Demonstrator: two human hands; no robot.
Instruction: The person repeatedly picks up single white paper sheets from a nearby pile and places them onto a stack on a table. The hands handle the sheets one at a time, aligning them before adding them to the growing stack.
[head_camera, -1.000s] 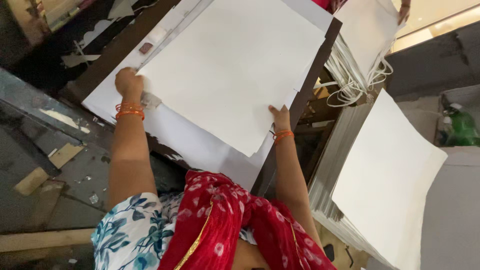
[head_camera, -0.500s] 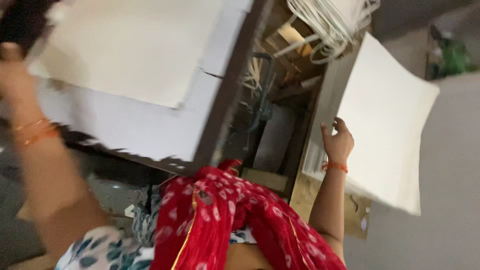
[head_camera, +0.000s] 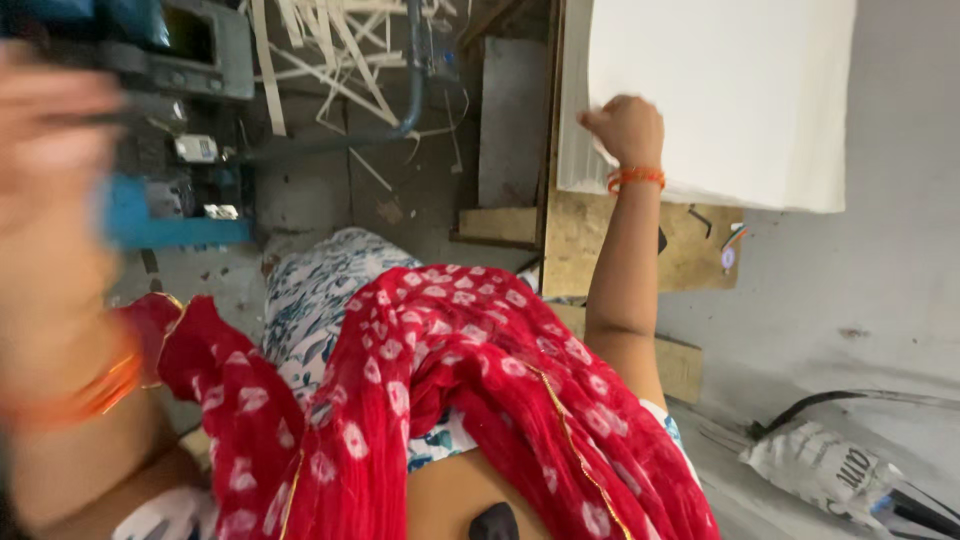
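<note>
The right hand (head_camera: 622, 128) is closed in a pinch on the near left corner of the top large white paper sheet (head_camera: 720, 95), which lies on a stack of like sheets upon a rough brown wooden pallet (head_camera: 610, 240), the stack's near edge well back from the pallet's near edge; the left hand (head_camera: 45, 190) is a blur close to the camera, so its opening and contents cannot be told; judged from this, a one-corner grip could crease or tear the sheet, or drag a second sheet along by friction; the sheet lies flat, its full outline cut by the frame, so its long axis cannot be told surely; it seems to run away from the person.
</note>
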